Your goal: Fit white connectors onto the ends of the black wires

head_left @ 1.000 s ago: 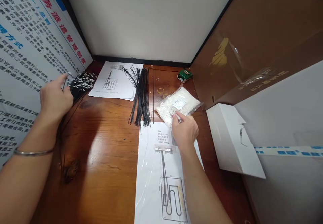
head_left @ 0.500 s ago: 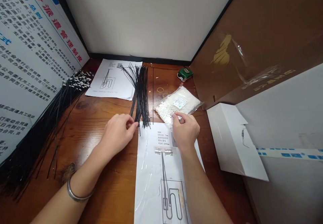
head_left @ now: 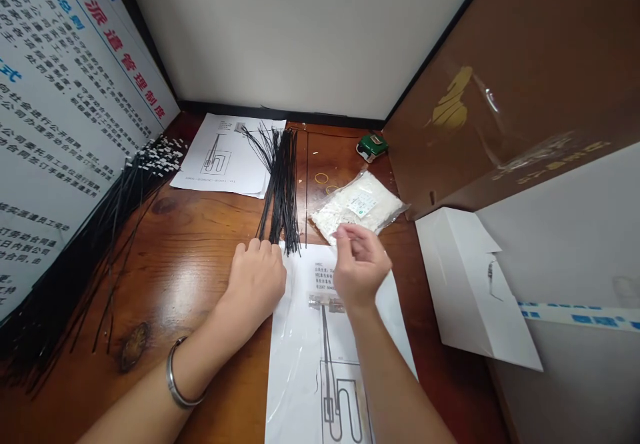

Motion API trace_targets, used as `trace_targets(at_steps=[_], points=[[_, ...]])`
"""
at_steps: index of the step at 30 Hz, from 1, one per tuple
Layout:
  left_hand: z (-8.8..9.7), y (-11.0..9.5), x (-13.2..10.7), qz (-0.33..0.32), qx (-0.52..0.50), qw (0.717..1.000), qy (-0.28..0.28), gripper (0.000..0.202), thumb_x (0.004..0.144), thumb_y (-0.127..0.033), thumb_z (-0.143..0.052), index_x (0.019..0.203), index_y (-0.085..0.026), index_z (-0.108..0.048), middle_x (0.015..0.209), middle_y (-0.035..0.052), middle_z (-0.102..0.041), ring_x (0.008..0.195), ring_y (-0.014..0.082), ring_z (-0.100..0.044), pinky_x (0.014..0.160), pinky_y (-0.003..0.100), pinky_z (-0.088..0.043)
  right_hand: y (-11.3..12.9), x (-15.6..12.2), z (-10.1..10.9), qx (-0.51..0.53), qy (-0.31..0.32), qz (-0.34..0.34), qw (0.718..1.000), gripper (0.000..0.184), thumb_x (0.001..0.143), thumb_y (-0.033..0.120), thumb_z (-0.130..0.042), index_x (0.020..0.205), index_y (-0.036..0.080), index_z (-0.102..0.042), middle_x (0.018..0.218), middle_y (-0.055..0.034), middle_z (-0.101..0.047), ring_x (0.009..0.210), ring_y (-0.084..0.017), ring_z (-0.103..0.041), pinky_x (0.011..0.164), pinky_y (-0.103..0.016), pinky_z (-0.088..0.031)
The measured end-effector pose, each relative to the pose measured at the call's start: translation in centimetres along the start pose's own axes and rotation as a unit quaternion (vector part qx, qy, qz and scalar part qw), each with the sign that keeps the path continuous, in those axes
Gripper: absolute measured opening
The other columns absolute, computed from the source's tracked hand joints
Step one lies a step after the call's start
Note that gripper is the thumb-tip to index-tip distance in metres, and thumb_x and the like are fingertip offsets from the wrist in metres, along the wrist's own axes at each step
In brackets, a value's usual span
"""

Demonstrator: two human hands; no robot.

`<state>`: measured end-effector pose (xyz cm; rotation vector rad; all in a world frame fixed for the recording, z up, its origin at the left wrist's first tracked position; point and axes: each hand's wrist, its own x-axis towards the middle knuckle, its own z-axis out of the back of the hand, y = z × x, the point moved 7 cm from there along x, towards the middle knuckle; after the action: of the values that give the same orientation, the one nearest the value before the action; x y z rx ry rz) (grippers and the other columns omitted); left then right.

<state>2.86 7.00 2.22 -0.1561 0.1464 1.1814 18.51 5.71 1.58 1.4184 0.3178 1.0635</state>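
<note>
My left hand [head_left: 260, 271] is closed, knuckles upward, at the near ends of a bundle of thin black wires [head_left: 283, 187] on the wooden table. Its fingertips are curled under and out of sight, so whether a wire is in them is hidden. My right hand [head_left: 363, 264] is raised over the printed drawing sheet [head_left: 295, 364], thumb and index finger pinched together. Anything between them is too small to make out. Just beyond it lies a clear plastic bag [head_left: 363, 204] full of small white pieces, with a label on top.
On the left, a large pile of black wires [head_left: 85, 251] with white ends leans against a printed board [head_left: 60, 84]. Another drawing sheet [head_left: 220, 157] lies at the back. A green tape measure [head_left: 371, 146], yellow rubber bands [head_left: 321, 178] and a white folded box [head_left: 465, 277] are on the right.
My left hand has moved right and turned knuckles up, its pinch now hidden. My right hand has drawn slightly back from the bag and turned, thumb and index still together.
</note>
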Motion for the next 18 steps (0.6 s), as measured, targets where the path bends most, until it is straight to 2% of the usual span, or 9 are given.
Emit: trace_targets(at_steps=[1,3,5,8,11,14,16,18], points=[[0.2,0.1,-0.2,0.004,-0.020,1.000,-0.004,0.028,0.087,-0.013,-0.038,0.085,-0.008,-0.065,0.085,0.0191,-0.067,0.085,0.0319,-0.061,0.071,0.039,-0.039,0.2,-0.6,-1.2,0.055,0.060,-0.024,0.996,0.014,0.087,0.030,-0.057,0.087,0.018,-0.064,0.072,-0.0037,-0.068,0.043,-0.011,-0.047,0.043,-0.027,-0.040],[0.5,0.5,-0.8,0.020,-0.094,0.995,-0.006,0.028,0.088,-0.018,-0.039,0.078,-0.013,-0.064,0.077,0.0140,-0.068,0.074,0.0276,-0.061,0.064,0.035,-0.036,0.7,-2.1,-3.5,0.132,0.188,-0.055,0.972,0.012,0.089,0.030,-0.056,0.089,0.019,-0.061,0.079,-0.0047,-0.071,0.042,-0.010,-0.051,0.042,-0.026,-0.042],[0.8,0.9,-1.6,0.040,-0.195,0.980,-0.005,0.028,0.088,-0.024,-0.040,0.069,-0.018,-0.059,0.067,0.0069,-0.065,0.061,0.0213,-0.057,0.057,0.031,-0.032,1.1,-3.3,-4.8,0.169,0.257,-0.078,0.948,0.011,0.089,0.030,-0.056,0.090,0.020,-0.059,0.082,-0.0052,-0.072,0.050,-0.012,-0.059,0.049,-0.026,-0.049],[0.9,1.2,-2.7,0.039,-0.356,0.933,0.005,0.027,0.086,-0.028,-0.044,0.061,-0.019,-0.053,0.058,0.0001,-0.057,0.053,0.0151,-0.048,0.053,0.027,-0.029,1.1,-3.8,-5.3,0.198,0.287,-0.115,0.930,0.011,0.087,0.031,-0.059,0.088,0.021,-0.058,0.077,-0.0044,-0.072,0.062,-0.016,-0.067,0.053,-0.027,-0.052],[0.2,1.4,-3.0,0.025,-0.487,0.872,0.040,0.032,0.084,-0.037,-0.049,0.057,-0.019,-0.051,0.053,-0.0024,-0.050,0.051,0.0124,-0.042,0.050,0.024,-0.029,1.1,-3.4,-5.0,0.222,0.278,-0.141,0.924,0.012,0.084,0.032,-0.062,0.085,0.020,-0.059,0.066,-0.0025,-0.070,0.058,-0.016,-0.067,0.049,-0.025,-0.051],[-0.7,2.6,-2.4,0.071,-0.556,0.828,0.011,0.042,0.085,-0.049,-0.046,0.057,-0.018,-0.055,0.053,-0.0014,-0.050,0.048,0.0120,-0.041,0.046,0.024,-0.029,1.0,-3.2,-4.8,0.251,0.267,-0.164,0.916,0.016,0.082,0.035,-0.064,0.082,0.020,-0.059,0.059,-0.0007,-0.068,0.050,-0.015,-0.064,0.046,-0.026,-0.049],[-1.3,3.3,-1.7,0.100,-0.585,0.804,-0.019,0.045,0.085,-0.052,-0.045,0.057,-0.018,-0.057,0.053,0.0003,-0.054,0.047,0.0123,-0.043,0.043,0.024,-0.030,1.1,-3.5,-5.2,0.277,0.300,-0.182,0.895,0.019,0.080,0.037,-0.066,0.080,0.020,-0.059,0.058,-0.0006,-0.068,0.049,-0.015,-0.064,0.045,-0.026,-0.049],[-1.8,3.2,-1.0,0.104,-0.602,0.791,-0.025,0.043,0.083,-0.050,-0.049,0.055,-0.018,-0.057,0.050,0.0001,-0.054,0.046,0.0129,-0.045,0.043,0.023,-0.032,1.4,-4.3,-5.9,0.306,0.364,-0.203,0.856,0.021,0.079,0.039,-0.067,0.080,0.020,-0.058,0.059,-0.0008,-0.069,0.049,-0.016,-0.066,0.045,-0.026,-0.051]])
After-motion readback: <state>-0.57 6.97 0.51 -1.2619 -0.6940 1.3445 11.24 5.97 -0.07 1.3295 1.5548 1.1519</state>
